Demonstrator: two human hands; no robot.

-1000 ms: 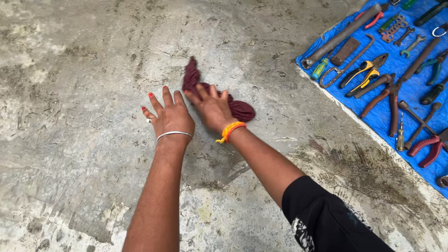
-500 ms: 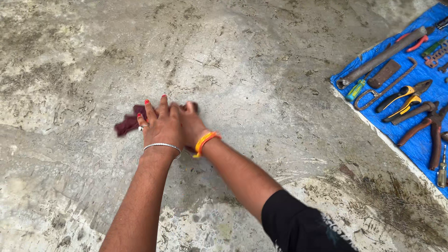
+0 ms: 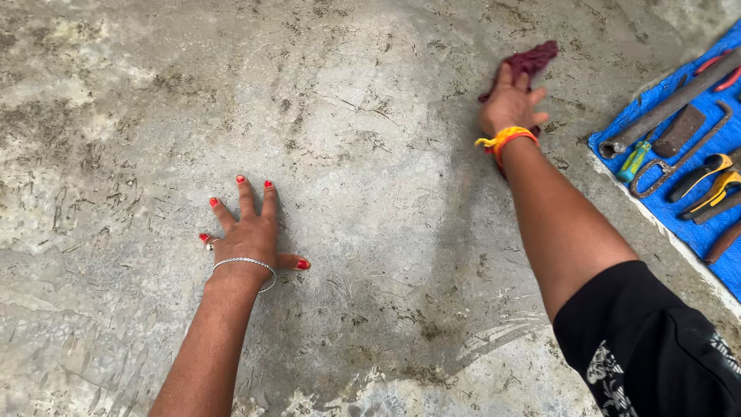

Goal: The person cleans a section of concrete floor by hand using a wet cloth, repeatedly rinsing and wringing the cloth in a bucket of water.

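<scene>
A: Head cam — what's changed vs half a sec ago?

B: Right hand [image 3: 509, 104] has swung far out to the right w/ the maroon rag [image 3: 529, 60]. Before, both hands were bunched together mid-floor, rag under them. Now they're well apart.

A: Grip on the rag?

B: Palm down, fingers curled onto it, pressing it to the concrete floor [image 3: 370, 154]. Part of the cloth sticks out past the fingertips. Looks like a wide wiping stroke, rag now near the blue tarp [image 3: 698, 228] edge.

A: Left hand?

B: Left hand [image 3: 247, 232] is flat on the floor, fingers spread, holding nothing. Reads as a brace, imo.

A: So the wiping's going on?

B: Seems so: the stroke has covered the middle patch and reached the right side. Floor's stained all over tho.

A: Counts?

B: 1 rag. 2 hands. 1 silver bangle [image 3: 243, 264] on the left wrist, 1 orange-yellow band [image 3: 505, 139] on the right. On the tarp, what's in frame: 1 long metal pipe [image 3: 668, 104], 1 rusty flat block [image 3: 679, 131], 1 green-handled screwdriver [image 3: 634, 160], 1 yellow-handled pliers [image 3: 706, 177]. More tools are cut off at the edge, can't count those.
</scene>
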